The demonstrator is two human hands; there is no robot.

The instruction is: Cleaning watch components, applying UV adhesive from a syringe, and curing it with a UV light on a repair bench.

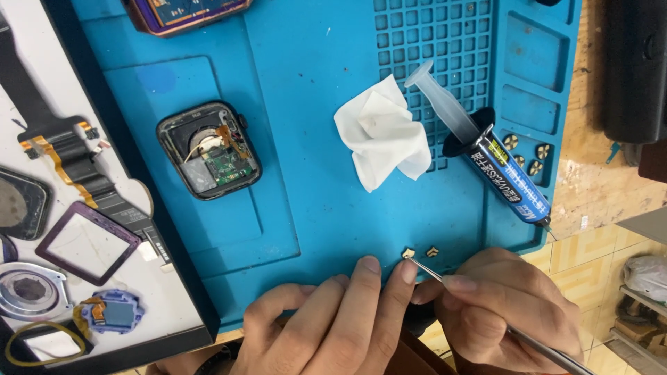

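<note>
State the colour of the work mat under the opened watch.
Bright blue: the mat beneath the opened watch, seen best in the head view.

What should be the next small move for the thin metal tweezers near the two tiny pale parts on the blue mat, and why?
Probably close the thin metal tweezers gently on the nearer tiny pale part. Their tip already lies at that part, the right hand holds them like a pen, and the left hand's fingertips rest beside the tip, steadying it. The second tiny part lies apart to the side on the blue silicone mat.
</note>
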